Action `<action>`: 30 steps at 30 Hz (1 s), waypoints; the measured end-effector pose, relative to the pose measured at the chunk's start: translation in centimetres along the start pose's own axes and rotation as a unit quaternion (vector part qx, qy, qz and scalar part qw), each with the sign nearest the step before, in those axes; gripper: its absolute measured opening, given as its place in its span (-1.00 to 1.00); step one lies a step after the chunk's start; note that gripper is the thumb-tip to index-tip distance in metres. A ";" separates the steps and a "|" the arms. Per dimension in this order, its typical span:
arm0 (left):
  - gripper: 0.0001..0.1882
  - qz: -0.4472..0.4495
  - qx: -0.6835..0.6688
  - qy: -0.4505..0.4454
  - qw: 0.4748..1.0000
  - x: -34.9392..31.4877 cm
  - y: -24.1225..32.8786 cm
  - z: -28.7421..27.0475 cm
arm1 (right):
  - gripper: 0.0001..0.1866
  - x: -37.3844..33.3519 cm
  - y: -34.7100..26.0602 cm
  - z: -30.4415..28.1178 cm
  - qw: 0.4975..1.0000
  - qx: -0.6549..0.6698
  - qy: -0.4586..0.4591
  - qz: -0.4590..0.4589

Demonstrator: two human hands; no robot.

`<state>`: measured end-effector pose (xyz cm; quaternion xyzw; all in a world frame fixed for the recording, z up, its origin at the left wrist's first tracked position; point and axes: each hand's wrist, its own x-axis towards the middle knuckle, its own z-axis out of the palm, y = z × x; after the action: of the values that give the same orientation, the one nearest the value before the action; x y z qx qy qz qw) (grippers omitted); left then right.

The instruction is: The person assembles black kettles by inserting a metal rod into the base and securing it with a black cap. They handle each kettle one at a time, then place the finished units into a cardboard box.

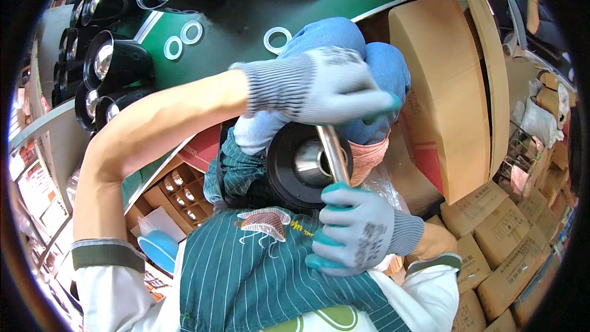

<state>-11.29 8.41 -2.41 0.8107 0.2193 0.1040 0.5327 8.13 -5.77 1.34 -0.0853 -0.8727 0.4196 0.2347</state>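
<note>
A black round cup-shaped part (279, 169) with a shiny metal centre (310, 164) rests in my lap. Across it slants a silver metal rod (332, 154). My left hand (341, 86), in a grey glove with teal fingertips, closes over the rod's far end; its fingertips are slightly smeared by motion. At the near end my right hand (356, 227), gloved alike, wraps its fingers round the rod. Both ends of the rod are hidden inside the gloves. An orange cloth (372, 163) lies beside the black part, against my jeans.
On the green table (221, 43) lie several white rings (192, 32). Black cup-shaped parts (117, 61) with shiny insides crowd its left side. A large cardboard box (439, 86) stands at my right, stacked cartons (482, 221) behind. A divided box (184, 197) and blue bowl (158, 251) sit lower left.
</note>
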 end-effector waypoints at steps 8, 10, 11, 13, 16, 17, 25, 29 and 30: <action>-0.43 0.108 -0.089 -0.150 0.979 7.2 -0.5 4.9 | -0.73 9.1 -0.2 2.8 0.992 -0.047 -0.101 0.066; -0.48 0.081 -0.100 -0.284 0.950 8.3 0.2 5.0 | -0.70 11.3 0.1 3.3 0.985 -0.093 -0.094 0.111; -0.51 0.172 -0.081 -0.184 0.964 8.0 -1.3 5.4 | -0.69 11.0 0.1 3.0 0.985 -0.089 -0.094 0.118; -0.58 0.336 -0.042 0.017 0.941 7.1 -3.3 5.7 | -0.65 9.7 -0.1 2.0 0.985 -0.079 -0.083 0.130; -0.48 0.207 0.063 0.159 0.963 4.1 -0.7 3.1 | -0.64 9.1 -1.0 1.5 0.987 -0.053 0.025 0.152; -0.38 0.173 0.183 0.219 0.943 2.5 -0.3 1.8 | -0.66 8.8 -0.3 1.5 0.988 -0.036 0.044 0.145; -0.43 -0.197 0.332 -0.236 0.892 -3.0 12.5 -2.7 | -0.36 2.3 -1.7 2.8 0.819 0.311 0.483 0.003; -0.39 -0.316 0.359 -0.295 0.828 -0.9 15.5 0.3 | -0.25 -1.6 0.3 5.1 0.564 0.428 0.678 0.198; -0.36 -0.348 0.355 -0.303 0.813 0.0 15.5 1.5 | -0.23 -1.8 1.1 5.8 0.534 0.484 0.667 0.189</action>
<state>-6.85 1.97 11.07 0.8033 0.3361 -0.4248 0.2476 6.88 -9.75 -3.22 -0.3768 -0.0907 0.6336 0.6696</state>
